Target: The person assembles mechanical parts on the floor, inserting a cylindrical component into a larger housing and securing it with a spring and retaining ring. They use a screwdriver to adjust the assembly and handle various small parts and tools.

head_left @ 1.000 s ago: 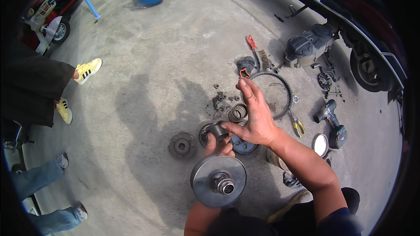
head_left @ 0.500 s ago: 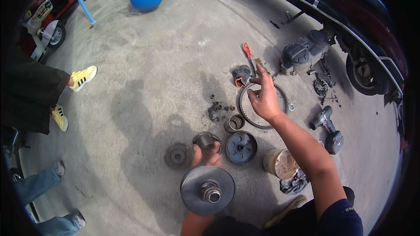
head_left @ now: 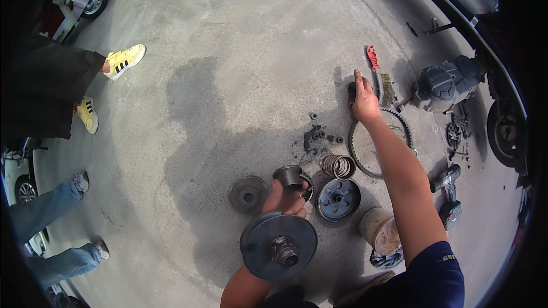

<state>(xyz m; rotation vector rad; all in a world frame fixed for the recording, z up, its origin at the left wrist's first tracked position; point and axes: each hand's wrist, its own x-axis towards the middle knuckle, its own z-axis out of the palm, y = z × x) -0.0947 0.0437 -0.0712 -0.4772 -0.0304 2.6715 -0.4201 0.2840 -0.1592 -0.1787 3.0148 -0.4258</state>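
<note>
Low in front of me, my left hand (head_left: 290,202) is closed on a metal pulley (head_left: 260,245), a wide dark disc with a ribbed hub facing me. A dark flanged metal sleeve (head_left: 288,176) sits between the thumb and fingers of that hand. My right arm stretches forward over a toothed drive belt (head_left: 352,151). At its end my right hand (head_left: 365,102) closes around a dark grey piece with an orange-red rim (head_left: 351,94), mostly hidden by the hand. Just right of it lies a wire brush with a red handle (head_left: 373,59).
On the concrete lie a round plate (head_left: 237,197), a coil spring (head_left: 337,165), a blue-grey clutch bell (head_left: 338,199) and several small rollers (head_left: 319,135). To the right are a tub (head_left: 374,228), a cordless driver (head_left: 448,179) and an engine cover (head_left: 448,82). Bystanders' yellow shoes (head_left: 124,61) stand left.
My right hand, formerly open above the belt, has come down onto the dark piece with the orange-red rim. My left hand keeps the pulley. The whole view has shifted, moving the floor items rightward.
</note>
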